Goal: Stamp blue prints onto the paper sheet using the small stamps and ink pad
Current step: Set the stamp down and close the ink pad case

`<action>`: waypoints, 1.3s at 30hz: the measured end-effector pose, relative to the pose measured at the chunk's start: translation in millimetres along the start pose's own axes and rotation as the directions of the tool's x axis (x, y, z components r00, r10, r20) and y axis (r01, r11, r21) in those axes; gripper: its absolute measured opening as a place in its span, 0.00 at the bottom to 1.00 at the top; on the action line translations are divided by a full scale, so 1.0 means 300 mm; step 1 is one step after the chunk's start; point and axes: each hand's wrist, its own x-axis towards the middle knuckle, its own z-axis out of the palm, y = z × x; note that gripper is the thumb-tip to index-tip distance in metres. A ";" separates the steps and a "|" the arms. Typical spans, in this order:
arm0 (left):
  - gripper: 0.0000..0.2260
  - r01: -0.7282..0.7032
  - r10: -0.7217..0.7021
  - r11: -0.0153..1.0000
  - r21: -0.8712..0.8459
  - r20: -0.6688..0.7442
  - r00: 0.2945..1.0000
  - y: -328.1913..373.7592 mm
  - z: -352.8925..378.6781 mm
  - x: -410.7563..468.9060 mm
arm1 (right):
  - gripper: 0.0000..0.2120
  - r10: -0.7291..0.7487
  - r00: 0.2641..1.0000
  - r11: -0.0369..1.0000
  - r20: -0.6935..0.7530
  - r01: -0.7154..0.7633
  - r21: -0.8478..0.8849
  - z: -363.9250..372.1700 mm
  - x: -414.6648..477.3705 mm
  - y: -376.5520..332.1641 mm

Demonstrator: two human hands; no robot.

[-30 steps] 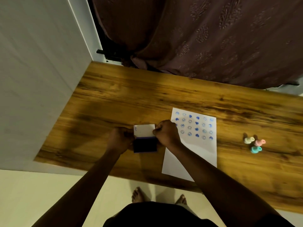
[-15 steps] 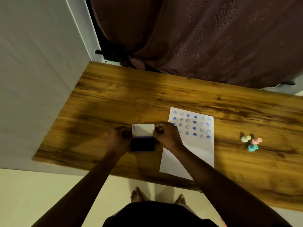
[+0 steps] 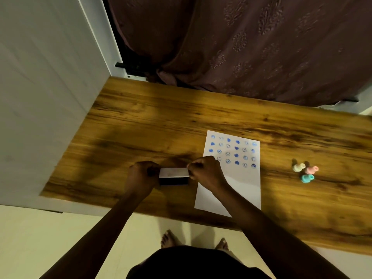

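A: Where am I in this?

B: I've got both hands on the ink pad [image 3: 174,178], just left of the paper sheet [image 3: 231,186]. My left hand [image 3: 141,178] grasps the case; my right hand [image 3: 207,174] pinches its white lid [image 3: 174,172], which looks nearly shut.

A: Next?

B: Probably press the lid flat, keeping the base steady.

A: Counts?

B: 1 pad, 1 sheet, 3 small stamps [image 3: 305,171] well apart on the right, roughly 29 blue prints [image 3: 233,151] at the far end.
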 end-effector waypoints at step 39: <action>0.03 0.149 -0.154 0.979 -0.136 -0.023 0.988 0.009 0.085 0.001 | 0.19 0.029 0.994 0.999 -0.106 -0.032 -0.029 0.022 -0.052 0.011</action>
